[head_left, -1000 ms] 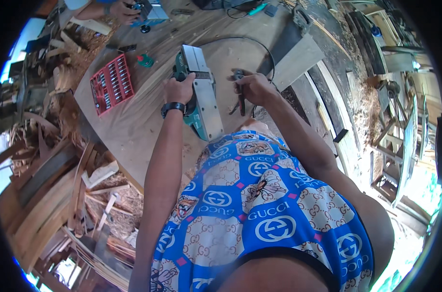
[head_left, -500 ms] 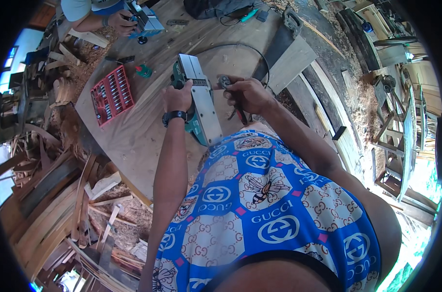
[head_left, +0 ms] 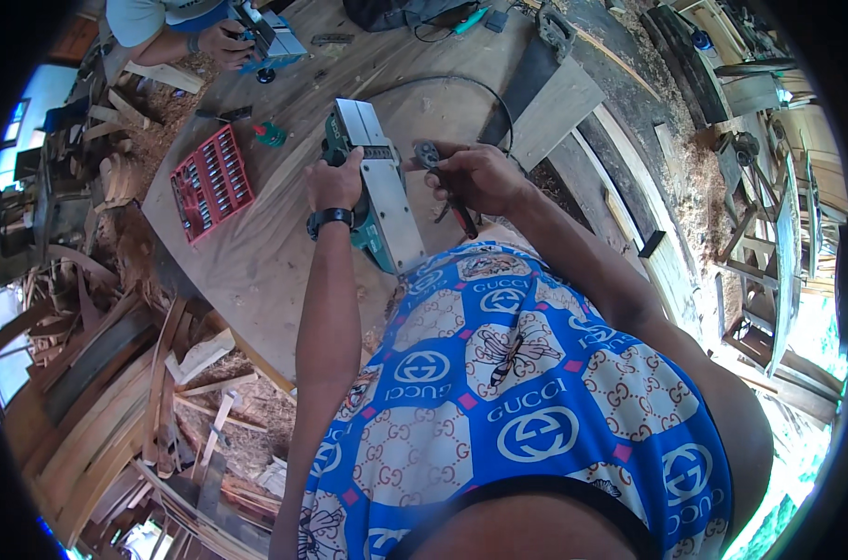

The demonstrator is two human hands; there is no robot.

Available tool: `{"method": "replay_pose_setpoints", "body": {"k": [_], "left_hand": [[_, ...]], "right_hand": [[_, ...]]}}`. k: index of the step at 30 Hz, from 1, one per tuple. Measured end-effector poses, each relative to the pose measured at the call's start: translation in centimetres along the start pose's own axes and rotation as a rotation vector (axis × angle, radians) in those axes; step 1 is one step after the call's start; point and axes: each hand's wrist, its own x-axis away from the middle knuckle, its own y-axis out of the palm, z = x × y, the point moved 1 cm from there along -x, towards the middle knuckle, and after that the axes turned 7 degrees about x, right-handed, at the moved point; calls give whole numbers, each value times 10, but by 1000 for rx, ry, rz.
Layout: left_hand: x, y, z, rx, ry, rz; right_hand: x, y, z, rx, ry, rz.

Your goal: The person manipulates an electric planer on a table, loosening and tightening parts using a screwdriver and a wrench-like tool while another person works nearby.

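Observation:
A green electric hand planer [head_left: 393, 207] stands on the table close to my body, its long silver sole facing up. My left hand [head_left: 334, 183] is wrapped round its left side, thumb near the dark slot across the sole. Just right of the planer, my right hand [head_left: 486, 177] grips a ratchet wrench [head_left: 428, 152]. The round metal head pokes out beyond my fingers, and the black and red handle points down toward my shirt. Part of the wrench is hidden by the hand.
A red socket set case [head_left: 214, 184] lies open at left, with a small green bottle [head_left: 270, 135] beside it. A handsaw [head_left: 536, 79] rests at the upper right near a board [head_left: 561, 114]. Across the table, another person's hand [head_left: 226, 44] holds a blue planer [head_left: 273, 42].
The ratchet wrench has turned slightly in my right hand, and more of its head and handle shows. My left hand keeps its hold on the planer.

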Motion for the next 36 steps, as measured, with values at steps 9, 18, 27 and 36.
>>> {"method": "replay_pose_setpoints", "body": {"k": [9,18,27,36], "left_hand": [[2,-2,1,-3,-10,20],[10,-8,10,1,-15,7],[6,-6,6,10,-1,7],[-1,-4,5,-92,-44,-39]], "right_hand": [[2,-2,2,-20,-4,-26],[0,-6,8,23,-54,-31],[-10,-18,21,152,-38,201],[-66,-56,21,935,48,478]]}}
